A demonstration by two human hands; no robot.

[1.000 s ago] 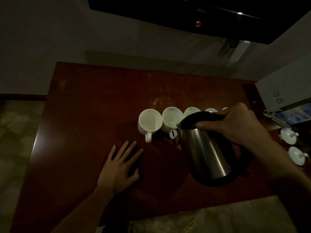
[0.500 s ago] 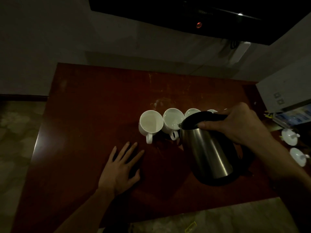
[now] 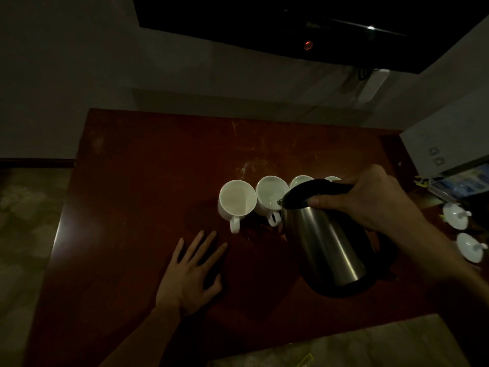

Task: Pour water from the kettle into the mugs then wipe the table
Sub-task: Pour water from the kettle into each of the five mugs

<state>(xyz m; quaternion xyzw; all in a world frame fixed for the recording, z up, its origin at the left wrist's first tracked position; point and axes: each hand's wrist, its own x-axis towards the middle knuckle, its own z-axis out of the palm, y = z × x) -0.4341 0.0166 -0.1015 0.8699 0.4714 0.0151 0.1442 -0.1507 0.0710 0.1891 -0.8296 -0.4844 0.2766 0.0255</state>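
Tilting a steel kettle (image 3: pixel 328 245) by its black handle, the right hand (image 3: pixel 370 200) grips firmly above white mugs (image 3: pixel 271 196); likely heavy, slick-sided. Left hand (image 3: pixel 190 276) rests flat on the table (image 3: pixel 137 181).

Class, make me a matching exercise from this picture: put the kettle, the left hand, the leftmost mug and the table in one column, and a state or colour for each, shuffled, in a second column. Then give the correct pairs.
Column 1
1. kettle
2. left hand
3. leftmost mug
4. table

Column 2
A. white, handle pointing toward the person
B. reddish-brown
C. tilted, spout over the second mug, gripped by the right hand
D. flat on the tabletop, fingers spread

Pairs: 1-C, 2-D, 3-A, 4-B
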